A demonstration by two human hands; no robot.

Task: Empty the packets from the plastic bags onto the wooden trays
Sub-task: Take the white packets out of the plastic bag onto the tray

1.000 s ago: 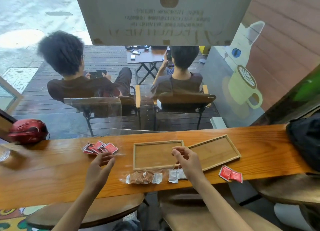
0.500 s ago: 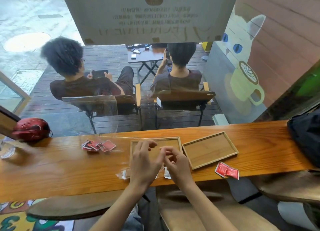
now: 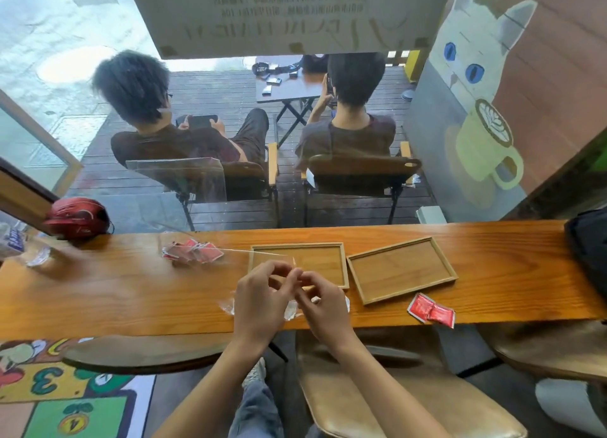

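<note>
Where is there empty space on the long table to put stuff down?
Both wooden trays, the left tray and the right tray, are bare inside. The counter is bare between the helmet and the red packets. It is crowded under both hands, where clear bags lie.

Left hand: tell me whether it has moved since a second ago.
Yes. The left hand has moved right along the counter, from beside the red packets to meet the right hand before the left tray.

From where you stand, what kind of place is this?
Probably a café: a long wooden window counter, a wall painting of a white cat with a latte cup, and two wooden serving trays beside red sachets.
</note>
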